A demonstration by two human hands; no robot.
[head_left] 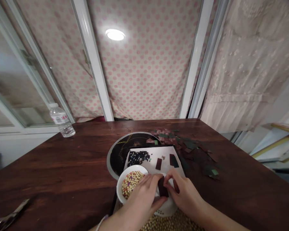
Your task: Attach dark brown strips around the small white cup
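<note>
A small dark brown rectangular piece (pixel 162 187) is held between my two hands above a white bowl or dish (pixel 170 209). My left hand (pixel 145 197) grips the piece along its left side, fingers above and thumb below. At its upper right edge, my right hand (pixel 181 189) has thumb and fingertips pinched together. Left of the hands, a white bowl (pixel 119 185) is full of cream beads (pixel 133 183) with a few coloured ones. Behind, the white box lid or tray (pixel 154 152) carries dark beads (pixel 137 157) and several flat brown and green pieces (pixel 159 164).
A round dark tray (pixel 115 157) lies under the box's far left corner. Brown and green scraps (pixel 190 144) are scattered to the right. A clear water bottle (pixel 62 120) stands at the table's far left, and scissors (pixel 13 216) lie near left. More beads (pixel 170 223) are at the near edge.
</note>
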